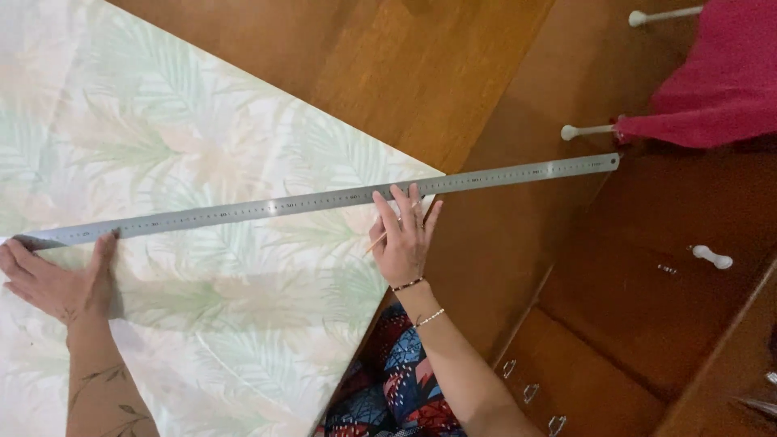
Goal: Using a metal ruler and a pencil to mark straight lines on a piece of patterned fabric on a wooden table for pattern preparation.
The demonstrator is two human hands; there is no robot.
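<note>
- A long metal ruler (324,198) lies across a sheet of leaf-printed fabric (202,243) on a wooden table (405,65). It is thin, silver-grey and straight, with fine graduation marks along its edge.
- The ruler runs from the left edge of the view, slightly uphill to the right, and its far end sticks out well past the fabric's corner, over the bare wood and beyond the table's edge.
- The fabric is pale, with soft green and peach palm fronds, and lies flat and smooth; its corner points to the right just under the ruler.
- The left hand (57,279) lies flat and open on the fabric, fingers spread, the thumb and fingertips pressing the ruler's near end down; it grasps nothing.
- The right hand (402,239) rests near the ruler's middle, fingertips against its lower edge, and holds a thin pencil (376,241) between the fingers, slanting down to the left.
- Two bracelets (417,299) circle the right wrist.
- A red cloth (712,73) hangs at the upper right, above a wooden drawer with a white knob (712,257).
</note>
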